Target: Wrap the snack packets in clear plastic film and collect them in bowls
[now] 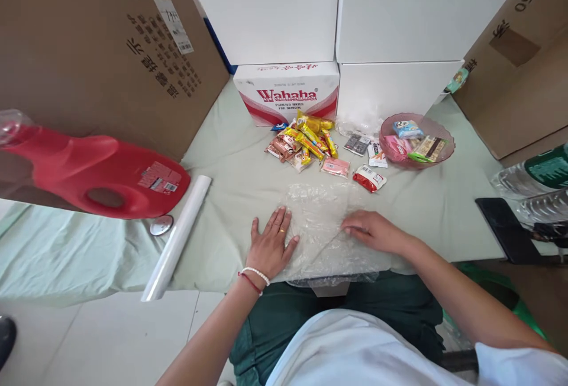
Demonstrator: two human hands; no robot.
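Observation:
A clear plastic bag [322, 229] lies crumpled on the pale green cloth [231, 167] in front of me. My left hand [270, 247] rests flat on its left edge, fingers spread. My right hand [370, 230] lies on the bag's right side with fingers together, pressing down on the film. Beyond the bag sits a pile of snack packets [306, 143], yellow, brown and pink, and a red and white packet [370, 177]. A pink translucent bowl [439, 137] at the right holds more packets.
A red detergent jug [97, 176] lies on its side at left, next to a white roll [177, 238] and a round metal lid [160, 225]. A Wahaha carton [286, 93], white boxes and brown cartons stand behind. A black phone [506, 229] and water bottles [536, 179] are at right.

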